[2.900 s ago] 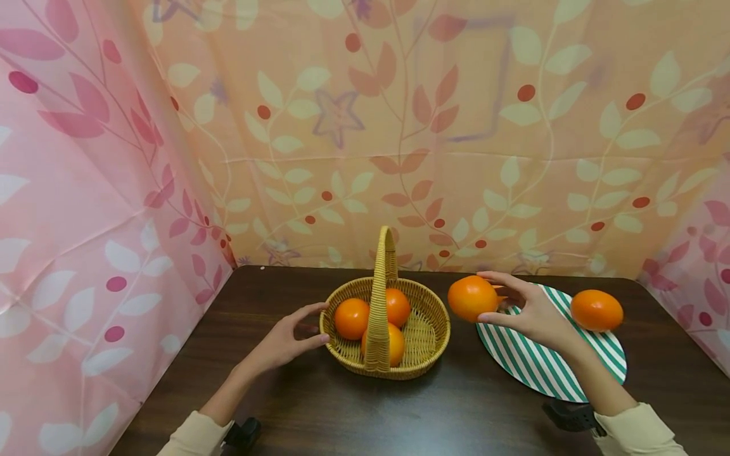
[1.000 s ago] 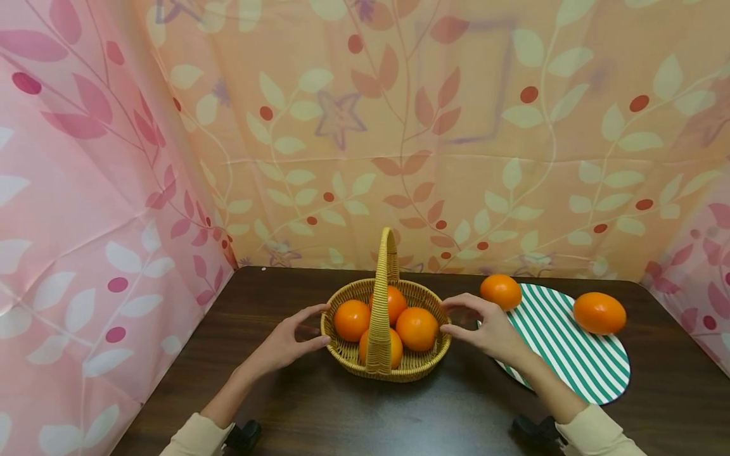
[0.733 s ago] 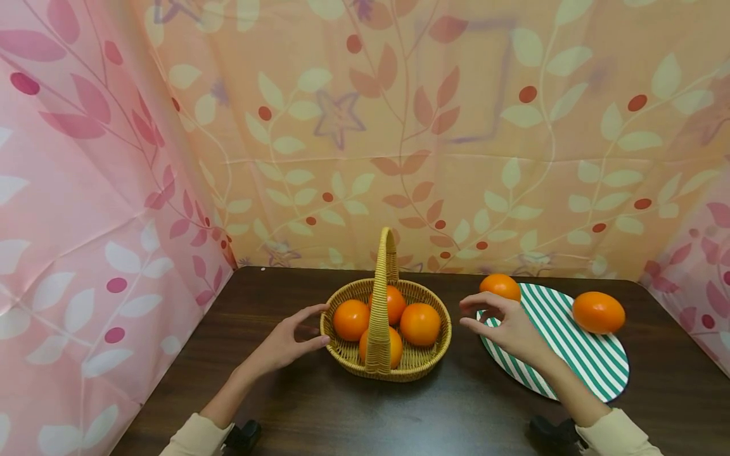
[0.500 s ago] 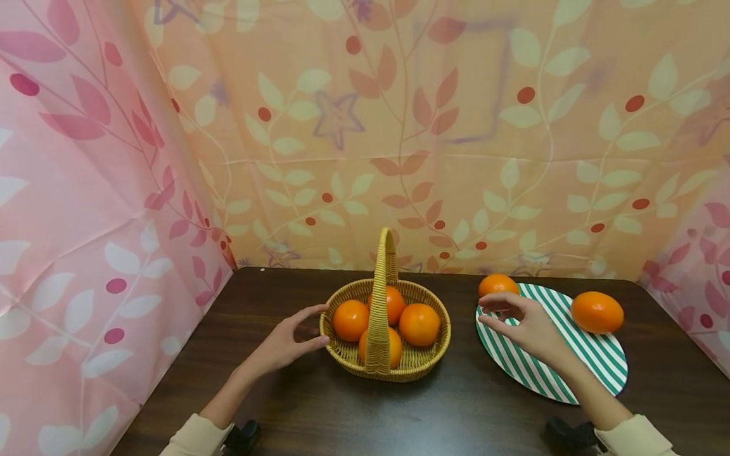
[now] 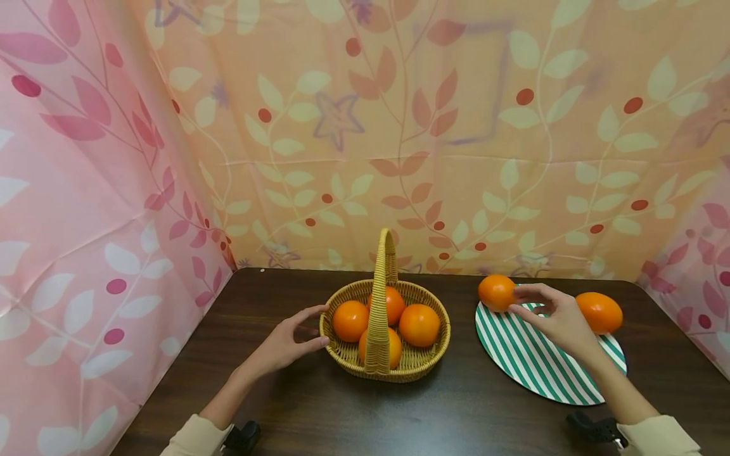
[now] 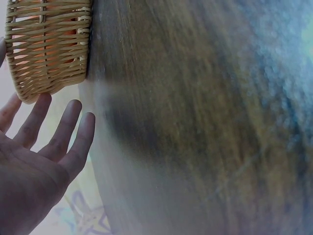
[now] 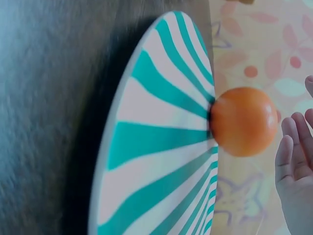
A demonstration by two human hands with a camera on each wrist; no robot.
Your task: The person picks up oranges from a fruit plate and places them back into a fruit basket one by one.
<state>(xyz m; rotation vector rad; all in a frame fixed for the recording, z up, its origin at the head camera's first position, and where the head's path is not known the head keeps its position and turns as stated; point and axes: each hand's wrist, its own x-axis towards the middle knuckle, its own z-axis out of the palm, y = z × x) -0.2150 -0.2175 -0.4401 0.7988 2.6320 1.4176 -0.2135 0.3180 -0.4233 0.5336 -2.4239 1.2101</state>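
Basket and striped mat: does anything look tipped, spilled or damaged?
No spill or damage stands out; the basket stands upright with four orange fruits inside. One mild oddity: the left fruit outside sits right at the striped mat's edge, so it could perhaps roll.

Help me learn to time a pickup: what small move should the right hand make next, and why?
Probably ease the right hand left until its grip surrounds the left orange at the edge of the mat: the hand is empty, opens toward that orange, and the right wrist view shows them apart.
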